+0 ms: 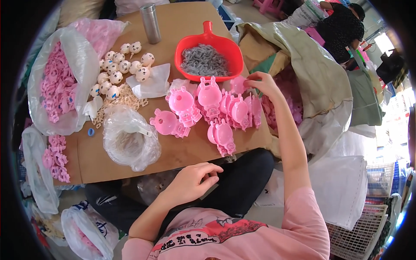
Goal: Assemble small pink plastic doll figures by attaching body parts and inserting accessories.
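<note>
We judge this handling, steady pinch needed: right hand (263, 83) half-curled at pink shell (237, 85), hold unclear, left hand (195, 179) slack, empty.

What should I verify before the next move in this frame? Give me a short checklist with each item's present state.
1. Right hand at a pink piece beside the red pan: ok.
2. Firm grip on that piece: cannot tell; the contact is too small to judge.
3. Left hand free: ok; loosely curled near the table's near edge, nothing visible in it.
4. Pink animal-shaped parts sorted into one neat row: not ok; they lie in an uneven cluster.
5. Red pan upright, grey pieces inside: ok.
6. Metal cylinder standing: ok.
</note>
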Demonstrator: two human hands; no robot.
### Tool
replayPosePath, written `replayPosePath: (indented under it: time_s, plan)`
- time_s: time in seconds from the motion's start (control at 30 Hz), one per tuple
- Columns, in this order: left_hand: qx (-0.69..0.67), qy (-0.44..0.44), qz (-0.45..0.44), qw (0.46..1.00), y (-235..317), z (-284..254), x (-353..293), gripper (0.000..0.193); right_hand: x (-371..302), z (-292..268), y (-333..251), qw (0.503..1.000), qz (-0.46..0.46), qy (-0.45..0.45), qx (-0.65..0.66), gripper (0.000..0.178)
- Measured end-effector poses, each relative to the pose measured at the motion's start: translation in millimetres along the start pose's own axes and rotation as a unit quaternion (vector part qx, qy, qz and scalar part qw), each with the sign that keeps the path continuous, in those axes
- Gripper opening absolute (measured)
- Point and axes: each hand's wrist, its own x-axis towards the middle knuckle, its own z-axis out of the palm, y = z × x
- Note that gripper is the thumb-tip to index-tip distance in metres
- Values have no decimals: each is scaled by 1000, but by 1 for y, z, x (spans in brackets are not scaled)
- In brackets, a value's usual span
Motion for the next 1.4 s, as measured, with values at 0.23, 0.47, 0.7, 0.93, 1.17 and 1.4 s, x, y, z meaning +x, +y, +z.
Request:
replayPosePath:
  time_s: [0.23,0.47,0.7,0.93,1.17,1.4]
  plan:
    - [-40,-19,0,999,24,-13,6,24,-45,-34,15,950,-42,215,223,19]
    - [148,271,249,918,39,-27,15,84,-127,41,-90,942,-108,-94,303,18]
    - [-46,329,255,908,25,-34,-2,72,-107,64,-128,927,-172,-265,203,34]
    - [-248,265,218,906,15,-39,-7,79,38,33,-82,904,-257,64,-337,22]
    - [-301,264,190,897,9,-46,-12,80,69,42,-67,827,-291,-14,-481,20]
    - [-327,257,185,890,11,-43,-14,79,56,36,-79,920,-226,29,-318,12]
